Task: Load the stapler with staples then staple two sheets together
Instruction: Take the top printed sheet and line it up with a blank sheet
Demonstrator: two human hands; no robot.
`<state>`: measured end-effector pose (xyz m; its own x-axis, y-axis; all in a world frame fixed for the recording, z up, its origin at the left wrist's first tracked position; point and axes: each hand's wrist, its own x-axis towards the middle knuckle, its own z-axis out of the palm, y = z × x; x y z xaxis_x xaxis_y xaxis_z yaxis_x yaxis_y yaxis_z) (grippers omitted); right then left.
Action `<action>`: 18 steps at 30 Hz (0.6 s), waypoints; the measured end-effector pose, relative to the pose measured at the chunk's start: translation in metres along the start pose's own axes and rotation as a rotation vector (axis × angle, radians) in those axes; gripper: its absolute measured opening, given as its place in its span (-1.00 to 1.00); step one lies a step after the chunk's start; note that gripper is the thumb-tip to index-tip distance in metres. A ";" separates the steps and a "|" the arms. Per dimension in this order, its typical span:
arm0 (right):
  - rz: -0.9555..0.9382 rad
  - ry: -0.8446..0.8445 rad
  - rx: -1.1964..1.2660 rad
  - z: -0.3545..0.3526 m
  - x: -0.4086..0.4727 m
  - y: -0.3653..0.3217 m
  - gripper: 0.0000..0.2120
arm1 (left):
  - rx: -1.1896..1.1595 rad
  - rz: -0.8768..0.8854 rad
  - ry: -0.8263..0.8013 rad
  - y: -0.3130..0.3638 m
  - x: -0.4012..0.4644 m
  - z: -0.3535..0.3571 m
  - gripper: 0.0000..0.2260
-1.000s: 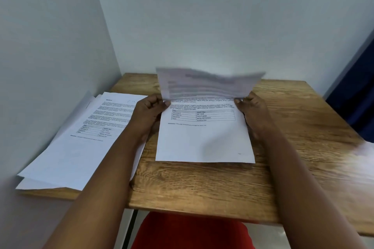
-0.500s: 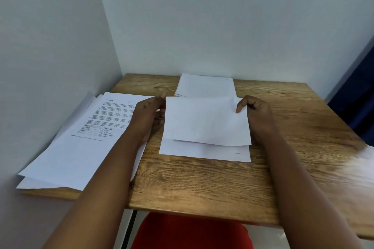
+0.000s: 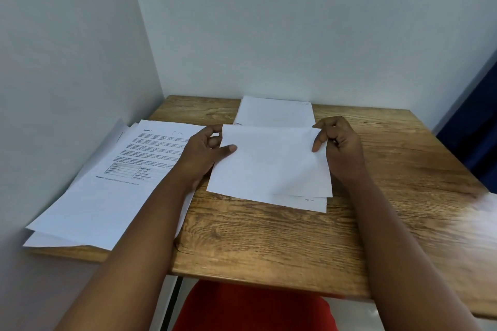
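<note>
Both hands, left hand and right hand, pinch the folded-over sheets mid-table (no stapler visible); uneven lower edges risk a misaligned staple.

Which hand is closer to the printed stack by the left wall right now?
Left. The left hand pinches the left edge of the blank top sheet, its wrist overlapping the printed stack. The right hand pinches the sheet's right edge, a full sheet's width farther away.
</note>
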<state>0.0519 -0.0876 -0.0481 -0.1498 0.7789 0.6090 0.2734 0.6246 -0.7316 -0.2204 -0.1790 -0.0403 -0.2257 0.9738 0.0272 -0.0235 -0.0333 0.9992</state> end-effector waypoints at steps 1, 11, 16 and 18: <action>0.017 0.008 0.033 0.001 0.000 -0.002 -0.42 | -0.016 0.008 0.005 -0.001 0.001 -0.001 -0.62; 0.432 0.065 0.550 0.004 0.002 -0.021 -0.78 | -0.098 0.081 -0.001 0.000 0.004 -0.003 -0.55; 0.404 0.017 0.469 0.003 0.000 -0.022 -0.79 | -0.127 0.123 0.006 0.000 0.005 -0.005 -0.54; 0.404 0.028 0.448 0.002 0.000 -0.023 -0.79 | -0.124 0.137 0.014 -0.001 0.006 -0.005 -0.52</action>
<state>0.0437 -0.1020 -0.0317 -0.0907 0.9616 0.2591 -0.1243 0.2472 -0.9610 -0.2262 -0.1744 -0.0413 -0.2490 0.9550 0.1614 -0.1115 -0.1938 0.9747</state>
